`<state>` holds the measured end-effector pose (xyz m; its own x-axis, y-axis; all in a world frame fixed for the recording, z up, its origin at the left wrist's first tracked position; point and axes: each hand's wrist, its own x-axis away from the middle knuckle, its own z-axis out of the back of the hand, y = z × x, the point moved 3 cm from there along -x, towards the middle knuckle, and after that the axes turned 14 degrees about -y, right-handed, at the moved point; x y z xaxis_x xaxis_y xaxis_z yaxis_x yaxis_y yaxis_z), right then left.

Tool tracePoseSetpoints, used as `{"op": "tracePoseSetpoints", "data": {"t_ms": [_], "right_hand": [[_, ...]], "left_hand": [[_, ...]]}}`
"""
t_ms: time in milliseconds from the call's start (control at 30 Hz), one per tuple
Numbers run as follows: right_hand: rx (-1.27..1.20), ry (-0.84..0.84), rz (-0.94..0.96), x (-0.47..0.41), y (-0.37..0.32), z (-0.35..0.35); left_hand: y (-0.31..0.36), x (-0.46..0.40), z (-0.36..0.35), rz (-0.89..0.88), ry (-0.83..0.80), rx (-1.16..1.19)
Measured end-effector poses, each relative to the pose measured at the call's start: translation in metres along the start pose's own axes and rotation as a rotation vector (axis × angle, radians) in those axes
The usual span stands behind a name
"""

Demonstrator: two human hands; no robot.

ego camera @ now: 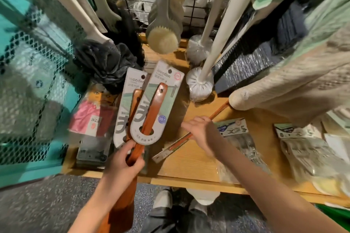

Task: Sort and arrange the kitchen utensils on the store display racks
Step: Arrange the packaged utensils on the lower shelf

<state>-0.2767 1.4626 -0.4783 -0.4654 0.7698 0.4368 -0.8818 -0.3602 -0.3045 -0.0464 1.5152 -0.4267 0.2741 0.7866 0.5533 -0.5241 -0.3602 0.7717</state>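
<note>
The left hand [126,159] grips 2 carded wooden utensils [149,113] by their handles, long axes pointing up and away over the shelf [189,162]. The right hand [200,130] rests on a thin red stick [191,134] just right of them; its grip cannot be judged. The stick lies diagonally on the shelf, and the right hand is nearer to it.
</note>
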Motion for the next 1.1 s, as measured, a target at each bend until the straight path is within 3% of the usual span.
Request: {"op": "tracePoseSetpoints", "data": {"t_ms": [200, 300, 433, 533, 800, 1100], "right_hand": [[-0.129, 0.378, 0.103, 0.035, -0.001, 0.045], [-0.367, 0.466, 0.112, 0.051, -0.011, 0.073], [-0.947, 0.364, 0.004, 0.081, -0.037, 0.105], [-1.256, 0.315, 0.06, 0.11, -0.064, 0.128], [-1.043, 0.246, 0.302, 0.209, -0.172, 0.211], [-0.972, 0.174, 0.655, 0.288, -0.377, 0.334]], "left_hand": [[0.019, 0.014, -0.008, -0.054, 0.024, 0.044], [0.024, 0.029, -0.018, 0.002, 0.069, 0.106], [0.029, 0.068, -0.04, 0.065, 0.121, 0.073], [0.036, 0.102, -0.057, 0.02, 0.209, 0.064], [0.099, 0.241, -0.043, -0.119, 0.421, 0.269], [0.179, 0.438, 0.053, -0.287, 0.665, 0.414]]}}
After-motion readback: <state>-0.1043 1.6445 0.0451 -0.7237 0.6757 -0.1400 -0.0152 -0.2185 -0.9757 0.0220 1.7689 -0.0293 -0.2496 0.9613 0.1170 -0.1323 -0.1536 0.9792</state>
